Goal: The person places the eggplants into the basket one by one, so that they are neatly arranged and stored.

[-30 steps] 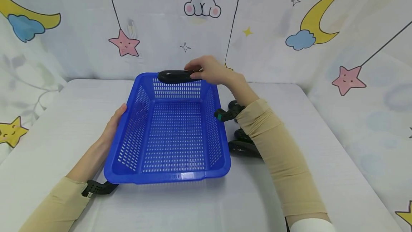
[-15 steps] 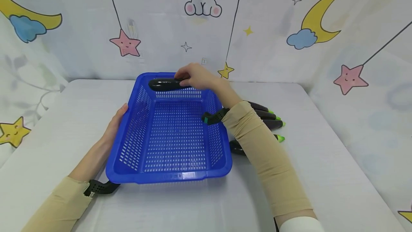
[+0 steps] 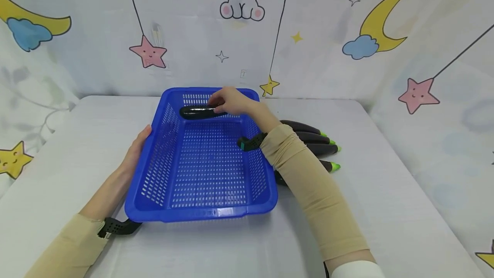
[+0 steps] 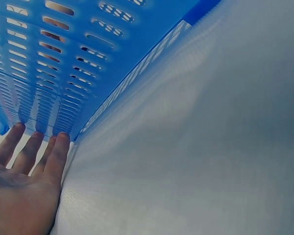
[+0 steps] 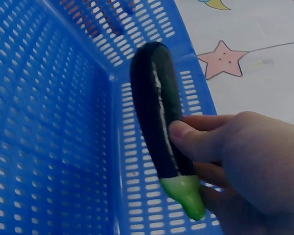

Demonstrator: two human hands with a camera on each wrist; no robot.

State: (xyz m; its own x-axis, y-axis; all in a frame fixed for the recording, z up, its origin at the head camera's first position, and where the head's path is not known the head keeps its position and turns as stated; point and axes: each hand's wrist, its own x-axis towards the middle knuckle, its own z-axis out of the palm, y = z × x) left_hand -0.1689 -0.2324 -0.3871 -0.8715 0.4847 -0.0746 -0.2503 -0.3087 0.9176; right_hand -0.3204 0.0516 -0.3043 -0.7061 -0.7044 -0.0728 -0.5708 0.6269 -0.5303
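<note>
My right hand pinches a dark, glossy eggplant inside the far end of a blue perforated plastic basket. In the right wrist view, the thumb lies on the eggplant near its green stem cap, and the body is alongside the basket's wall; whether they touch I cannot tell. At the basket's left side is my left hand. The left wrist view shows that hand with fingers extended, fingertips against the outer wall of the basket.
Several more eggplants with green tips lie on the white table right of the basket, partly hidden by my right forearm. A curtain with cartoon prints hangs behind and at the sides.
My right hand has carried the eggplant left and down, from above the basket's far rim to inside it. The eggplants on the table show more from behind the forearm. My left hand stays put.
</note>
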